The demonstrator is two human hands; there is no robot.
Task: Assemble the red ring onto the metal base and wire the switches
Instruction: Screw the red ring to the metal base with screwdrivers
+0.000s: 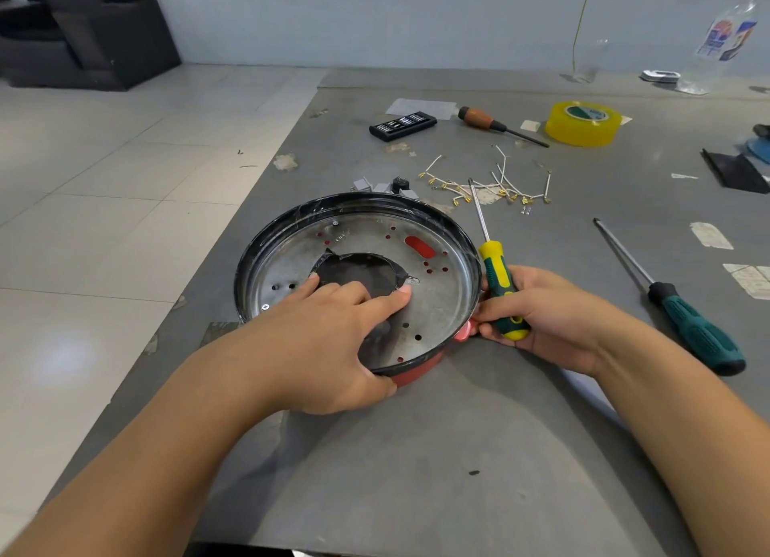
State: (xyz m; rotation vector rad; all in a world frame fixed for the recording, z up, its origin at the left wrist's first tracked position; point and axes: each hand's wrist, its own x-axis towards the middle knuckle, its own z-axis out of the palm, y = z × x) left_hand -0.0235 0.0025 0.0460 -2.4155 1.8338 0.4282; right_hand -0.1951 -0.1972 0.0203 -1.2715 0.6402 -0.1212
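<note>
A round metal base (437, 302) with a black rim and a central hole sits on the grey table. The red ring (421, 371) shows under its near edge and through the base's holes. My left hand (333, 344) grips the base's near rim, fingers spread across the plate toward the hole. My right hand (541, 310) holds a yellow-green screwdriver (502, 294) by its handle against the base's right rim, shaft pointing away. Small grey switches (381, 185) lie just behind the base. A loose bunch of short white wires (496, 185) with brass terminals lies behind and to the right.
A second, dark green screwdriver (687, 327) lies to the right. Farther back are a wooden-handled screwdriver (491, 124), a black bit case (403, 126), a yellow tape roll (583, 123) and a plastic bottle (721, 44). The table's left edge (233, 206) drops to tiled floor.
</note>
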